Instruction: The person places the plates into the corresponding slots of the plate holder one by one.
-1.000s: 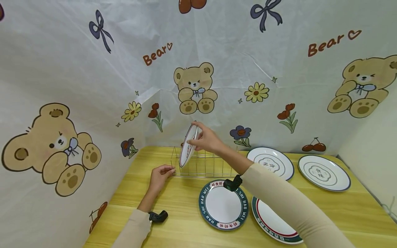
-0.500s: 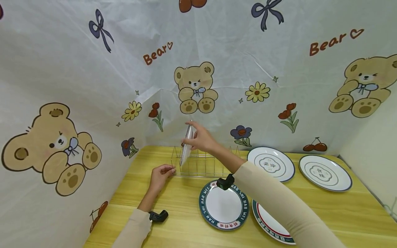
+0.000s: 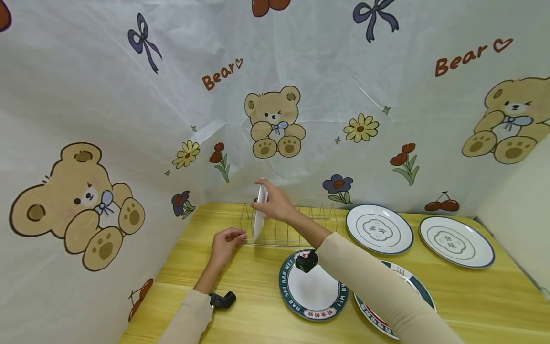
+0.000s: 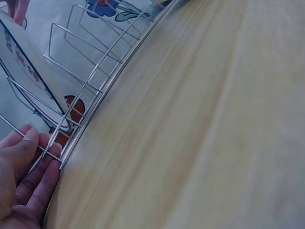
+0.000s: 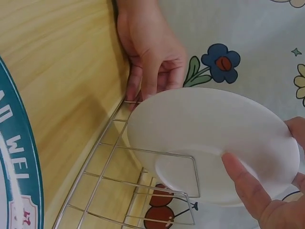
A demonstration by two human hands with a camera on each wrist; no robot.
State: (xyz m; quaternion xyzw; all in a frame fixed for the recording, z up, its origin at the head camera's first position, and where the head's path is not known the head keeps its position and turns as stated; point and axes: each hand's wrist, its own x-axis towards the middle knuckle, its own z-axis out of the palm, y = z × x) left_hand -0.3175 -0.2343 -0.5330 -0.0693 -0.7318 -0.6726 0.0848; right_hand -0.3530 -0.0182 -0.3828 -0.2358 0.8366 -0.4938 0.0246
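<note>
Looking along the wire rack (image 3: 279,245), we find the white plate (image 3: 259,223) near its left end, nearly upright, its lower edge down among the wires. We cannot tell whether that edge bears on the rack's floor. The right hand (image 3: 275,203) pinches the plate at its upper part: one digit lies along the plain white underside, and others bend over the rim. The patterned face is turned left. The left hand (image 3: 225,243) has its fingers and thumb curled round the wires at the rack's front left corner, just beside the plate's lower edge, so we see little room on that side.

To the right of the plate, we see dividers in a row with gaps between them, under the right forearm. Close behind the rack hangs the printed cloth (image 3: 275,57).

In front, the green-rimmed plate (image 3: 313,289) lies flat, its far edge just short of the front rail. The larger plate (image 3: 375,317) is just beside it, partly covered by the right sleeve (image 3: 365,277). We notice a narrow strip of table (image 3: 240,317) between the rack's right end and the nearer blue-rimmed plate (image 3: 379,230), and another before the farther blue-rimmed plate (image 3: 457,241).
</note>
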